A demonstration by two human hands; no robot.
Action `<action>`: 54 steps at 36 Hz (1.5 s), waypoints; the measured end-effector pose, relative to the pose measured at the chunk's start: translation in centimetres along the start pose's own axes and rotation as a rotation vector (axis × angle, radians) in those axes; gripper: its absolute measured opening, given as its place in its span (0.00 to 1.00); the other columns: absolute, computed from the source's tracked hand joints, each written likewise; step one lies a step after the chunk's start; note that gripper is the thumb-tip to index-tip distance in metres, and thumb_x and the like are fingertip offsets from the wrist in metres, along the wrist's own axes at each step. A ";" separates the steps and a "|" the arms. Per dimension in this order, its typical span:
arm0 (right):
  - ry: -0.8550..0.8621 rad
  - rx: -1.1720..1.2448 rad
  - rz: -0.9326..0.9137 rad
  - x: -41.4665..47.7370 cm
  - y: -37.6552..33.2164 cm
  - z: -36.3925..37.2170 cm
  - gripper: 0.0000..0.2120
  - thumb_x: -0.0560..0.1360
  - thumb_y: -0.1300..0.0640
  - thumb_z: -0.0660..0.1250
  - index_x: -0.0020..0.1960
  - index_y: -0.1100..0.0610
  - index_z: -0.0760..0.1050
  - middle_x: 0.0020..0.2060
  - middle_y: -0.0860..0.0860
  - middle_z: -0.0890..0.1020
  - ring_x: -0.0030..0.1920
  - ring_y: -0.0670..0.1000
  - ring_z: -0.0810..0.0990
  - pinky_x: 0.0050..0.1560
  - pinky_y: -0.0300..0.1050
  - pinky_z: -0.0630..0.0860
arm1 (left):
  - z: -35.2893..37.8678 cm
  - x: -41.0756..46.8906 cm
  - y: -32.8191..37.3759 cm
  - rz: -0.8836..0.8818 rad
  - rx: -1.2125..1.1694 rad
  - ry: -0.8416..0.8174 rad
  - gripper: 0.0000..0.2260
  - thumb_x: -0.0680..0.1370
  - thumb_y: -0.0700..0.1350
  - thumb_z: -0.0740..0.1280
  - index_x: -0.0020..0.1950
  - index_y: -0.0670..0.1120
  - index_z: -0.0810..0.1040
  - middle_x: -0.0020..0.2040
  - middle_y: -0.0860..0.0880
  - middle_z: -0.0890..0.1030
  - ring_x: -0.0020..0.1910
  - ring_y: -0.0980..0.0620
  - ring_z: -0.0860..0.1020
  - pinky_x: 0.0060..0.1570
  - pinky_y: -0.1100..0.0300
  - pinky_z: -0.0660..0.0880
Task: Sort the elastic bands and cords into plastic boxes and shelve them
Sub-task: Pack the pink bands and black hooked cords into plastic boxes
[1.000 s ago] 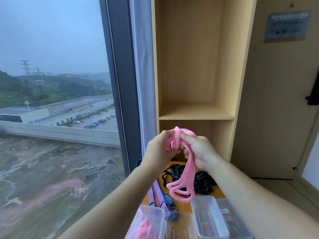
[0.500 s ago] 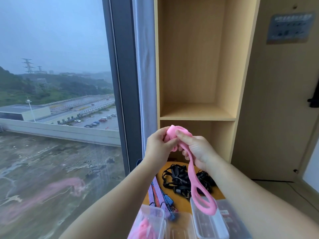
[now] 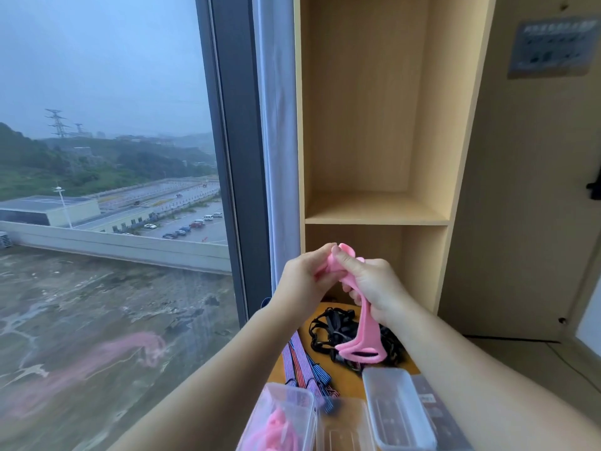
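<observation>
Near the middle of the frame, both hands meet in front of the lower compartment of the wooden shelf unit [image 3: 374,218]. Together they hold the pink elastic band [image 3: 367,325]. The left hand [image 3: 302,278] pinches the bunched top of the band between thumb and fingertips. The right hand [image 3: 377,288] pinches the same bunch from the other side, with its lower fingers curled round the strip below. The gathered top end therefore sits right between the two sets of fingertips, at the highest point of the band. From there the strip runs down through the right palm and comes out under that hand. It hangs free toward the lower centre and ends in a few flat loops. Those loops dangle over a tangle of black cords [image 3: 328,327] lying on the orange table top [image 3: 277,374]; whether they touch the tangle cannot be told. Left of the black tangle lies a bundle of striped cords [image 3: 300,362] in blue, red and white, stretching toward the bottom edge. Along the bottom of the frame stand three clear plastic boxes. The left box [image 3: 286,398] holds more pink bands, the middle box [image 3: 344,431] is partly cut off by the frame, and the right box [image 3: 395,408] lies below the hanging loops. The left half of the frame is taken up by a large window [image 3: 97,190] looking out on a grey sky, a car park and hills.
</observation>
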State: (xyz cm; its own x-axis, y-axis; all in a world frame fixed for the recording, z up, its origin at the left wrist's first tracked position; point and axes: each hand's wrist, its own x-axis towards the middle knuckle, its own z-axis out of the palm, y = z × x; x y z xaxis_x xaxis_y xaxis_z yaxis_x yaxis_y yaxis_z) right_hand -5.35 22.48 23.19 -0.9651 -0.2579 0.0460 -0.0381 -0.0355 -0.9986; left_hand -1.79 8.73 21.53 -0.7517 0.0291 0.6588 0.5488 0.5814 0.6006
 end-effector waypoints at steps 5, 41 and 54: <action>-0.141 0.083 -0.030 0.2 -0.7 -1.2 0.27 0.64 0.42 0.75 0.47 0.65 0.79 0.27 0.51 0.74 0.25 0.46 0.66 0.25 0.36 0.63 | -0.7 -0.2 0.9 -0.229 -0.226 -0.125 0.15 0.77 0.51 0.70 0.63 0.60 0.75 0.50 0.49 0.84 0.49 0.48 0.82 0.54 0.53 0.79; -0.284 -0.020 -0.034 0.1 0.8 -1.4 0.19 0.71 0.47 0.72 0.50 0.64 0.83 0.37 0.58 0.84 0.33 0.52 0.78 0.34 0.42 0.75 | -0.5 -1.2 -0.6 -0.289 -0.192 0.156 0.13 0.69 0.44 0.79 0.50 0.49 0.81 0.41 0.54 0.83 0.37 0.62 0.80 0.36 0.69 0.74; -0.139 -0.037 -0.009 0.7 2.0 -0.4 0.31 0.63 0.35 0.75 0.43 0.65 0.83 0.30 0.58 0.82 0.30 0.54 0.78 0.32 0.43 0.74 | 0.3 -1.0 0.2 -0.124 0.081 0.149 0.15 0.67 0.36 0.77 0.48 0.49 0.77 0.47 0.54 0.74 0.44 0.64 0.74 0.41 0.74 0.68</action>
State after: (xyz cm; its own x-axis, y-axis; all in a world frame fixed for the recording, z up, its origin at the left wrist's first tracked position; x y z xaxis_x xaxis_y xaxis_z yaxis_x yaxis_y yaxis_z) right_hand -6.26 22.65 21.23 -0.9197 -0.3888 0.0553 -0.0586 -0.0033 -0.9983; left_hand -1.02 9.00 20.84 -0.7460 -0.1634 0.6456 0.4203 0.6364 0.6468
